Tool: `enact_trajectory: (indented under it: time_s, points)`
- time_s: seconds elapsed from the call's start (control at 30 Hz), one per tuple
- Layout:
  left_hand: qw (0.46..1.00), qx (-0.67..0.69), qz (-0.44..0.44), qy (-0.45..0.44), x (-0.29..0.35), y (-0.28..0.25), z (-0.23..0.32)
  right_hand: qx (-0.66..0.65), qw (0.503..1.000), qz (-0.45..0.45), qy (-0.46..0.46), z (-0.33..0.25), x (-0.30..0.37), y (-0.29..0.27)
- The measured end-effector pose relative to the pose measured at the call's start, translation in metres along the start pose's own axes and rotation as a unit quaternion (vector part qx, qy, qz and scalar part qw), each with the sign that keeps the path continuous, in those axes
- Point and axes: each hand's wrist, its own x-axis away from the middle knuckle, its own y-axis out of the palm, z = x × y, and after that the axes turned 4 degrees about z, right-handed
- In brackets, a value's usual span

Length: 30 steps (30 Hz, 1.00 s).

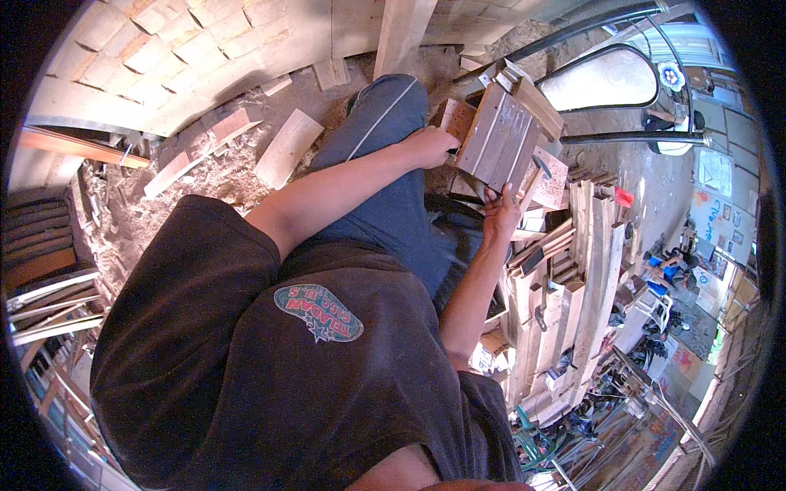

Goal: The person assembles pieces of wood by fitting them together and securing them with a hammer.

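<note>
My left hand (pixel 430 148) is closed over my bent knee, beside a brown wooden piece with grooved planks (pixel 498 135). Something small and dark shows at its fingers, too little to name. The near edge of the grooved piece is held by my right hand (pixel 501 211), its fingertips on the wood. Behind my left hand a reddish-brown block (pixel 455 118) touches the piece's left side. To the right, a dark metal tool head (pixel 541 167) shows against a speckled board (pixel 550 178); the rest of that tool is hidden.
Long planks (pixel 591 270) are stacked to my right, with offcuts on them. Loose wood blocks (pixel 288 149) and shavings lie on the floor at left. A dark metal frame with a pale padded panel (pixel 602 78) stands far right. Stacked timber (pixel 164 41) lines the far side.
</note>
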Motion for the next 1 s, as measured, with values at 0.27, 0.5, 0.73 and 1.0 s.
enact_trajectory:
  time_s: [0.27, 0.5, 0.73, 1.0]
  points:
    - [1.000, -0.010, 0.018, 0.000, -0.004, 0.003, 0.004, 0.321, 0.919, -0.035, -0.226, 0.027, -0.039, -0.039]
    - [1.000, 0.011, 0.023, -0.017, -0.003, -0.002, 0.014, 0.252, 0.944, -0.039, -0.207, 0.007, -0.035, -0.020]
    - [0.999, -0.011, 0.015, -0.034, -0.002, 0.000, 0.007, 0.015, 1.000, 0.012, -0.006, -0.016, -0.011, 0.010]
    - [0.999, -0.030, 0.010, -0.025, 0.000, -0.010, 0.016, -0.001, 1.000, 0.005, -0.016, -0.003, -0.007, 0.007]
